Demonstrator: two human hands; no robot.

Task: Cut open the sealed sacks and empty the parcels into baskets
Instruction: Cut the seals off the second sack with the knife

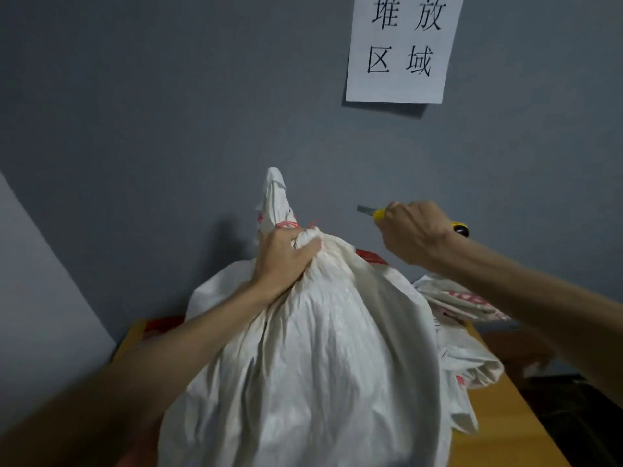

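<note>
Both our hands are full. Our left hand (286, 256) squeezes the tied neck of the big white sack (320, 365), which stands on the wooden table (505, 419). Our right hand (413, 232) grips a yellow box cutter (371, 211) beside the neck, blade out, not touching it.

Two hands (286, 256) (413, 230), one knife (378, 213), one paper sign (401, 48), at least two sacks (313, 365) (462, 299).

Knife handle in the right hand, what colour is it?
Yellow knife handle, black at the rear end, gripped by the right hand; head view shows it best.
</note>
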